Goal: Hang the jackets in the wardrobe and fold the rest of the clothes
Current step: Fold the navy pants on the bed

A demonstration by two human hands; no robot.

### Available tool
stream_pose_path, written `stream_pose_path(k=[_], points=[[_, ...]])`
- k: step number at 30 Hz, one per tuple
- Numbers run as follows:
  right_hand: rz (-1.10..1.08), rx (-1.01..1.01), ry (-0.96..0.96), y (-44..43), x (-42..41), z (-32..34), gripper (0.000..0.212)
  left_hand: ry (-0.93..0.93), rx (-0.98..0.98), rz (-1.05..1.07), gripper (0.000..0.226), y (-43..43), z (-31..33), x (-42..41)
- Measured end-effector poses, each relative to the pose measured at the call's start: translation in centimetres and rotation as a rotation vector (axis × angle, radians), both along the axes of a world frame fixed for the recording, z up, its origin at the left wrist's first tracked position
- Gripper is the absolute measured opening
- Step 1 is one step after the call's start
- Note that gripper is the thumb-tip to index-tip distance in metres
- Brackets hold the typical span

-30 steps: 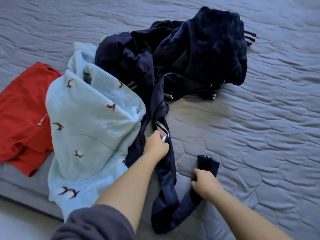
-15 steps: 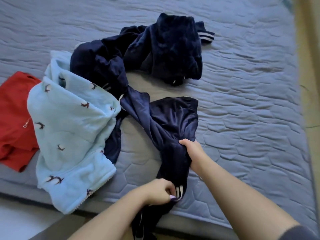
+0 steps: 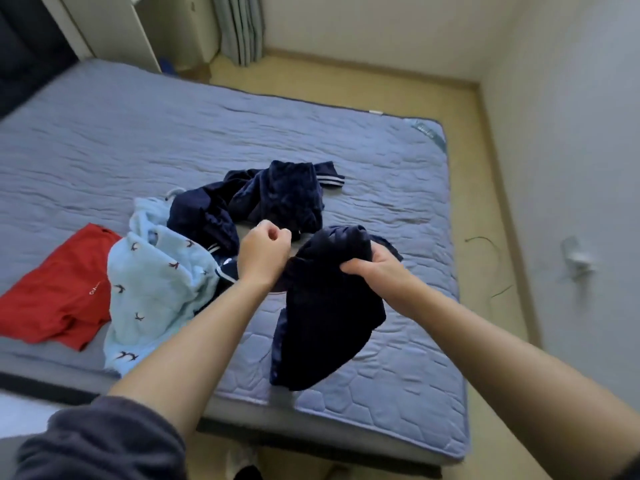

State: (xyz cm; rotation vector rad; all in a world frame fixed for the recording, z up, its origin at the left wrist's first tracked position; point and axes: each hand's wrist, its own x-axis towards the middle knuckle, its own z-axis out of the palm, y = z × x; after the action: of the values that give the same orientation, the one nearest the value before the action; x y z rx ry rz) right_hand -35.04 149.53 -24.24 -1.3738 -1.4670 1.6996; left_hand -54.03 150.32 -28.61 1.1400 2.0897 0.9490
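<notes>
Over the near right part of the blue-grey quilted mattress (image 3: pixel 381 161), in the head view: right hand (image 3: pixel 375 268), fingers curled tight round a bunched navy garment (image 3: pixel 329 317), thumb across the top. Hangs from that grip in a dark fold, lifted above the quilt; lower edge touching it or not, cannot tell. Just left of it, left hand (image 3: pixel 265 252), raised, fingers curled in, thumb against forefinger. Pinching anything or not: cannot tell. Grey sleeve (image 3: pixel 104 441) pushed up on that arm.

Farther back on the mattress, apart from the held piece: navy pile (image 3: pixel 277 199), plush, white-striped cuff at its far right end. Left of the pile and touching it, light blue fleece (image 3: pixel 156 282) printed with small dark birds, draped over the near edge. Left again, red garment (image 3: pixel 59 292), flat, with small white lettering, too small to read. At the far right corner of the mattress, sewn label (image 3: pixel 424 128), blurred, wording illegible. Beyond the bed, grey curtain (image 3: pixel 239 26) against a pale wall.
</notes>
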Motion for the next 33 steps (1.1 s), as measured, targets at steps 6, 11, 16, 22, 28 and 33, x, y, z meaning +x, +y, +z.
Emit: stream_pose_path(k=[6,11,16,22,28,33], points=[[0.154,0.247,0.026,-3.6,4.9,14.4,0.035,-0.266,-0.065,-0.326,0.030,-0.1,12.2,4.7],[0.243,0.368,-0.021,-5.5,7.8,20.2,0.035,-0.743,-0.128,-0.381,0.022,-3.2,15.7,8.7],[0.267,0.413,-0.107,-6.8,10.4,21.5,0.043,-0.807,-0.114,-0.502,0.018,-5.4,17.3,12.0],[0.311,0.160,-0.017,-7.0,15.1,21.2,0.040,-0.982,0.215,-0.240,0.014,-4.2,23.3,11.5],[0.377,-0.318,0.426,-6.5,15.1,18.4,0.068,-0.941,0.349,-0.578,0.022,-4.6,30.0,10.4],[0.310,-0.338,0.425,-6.2,11.0,18.0,0.072,-0.879,0.387,-0.760,0.026,-5.5,32.5,9.0]])
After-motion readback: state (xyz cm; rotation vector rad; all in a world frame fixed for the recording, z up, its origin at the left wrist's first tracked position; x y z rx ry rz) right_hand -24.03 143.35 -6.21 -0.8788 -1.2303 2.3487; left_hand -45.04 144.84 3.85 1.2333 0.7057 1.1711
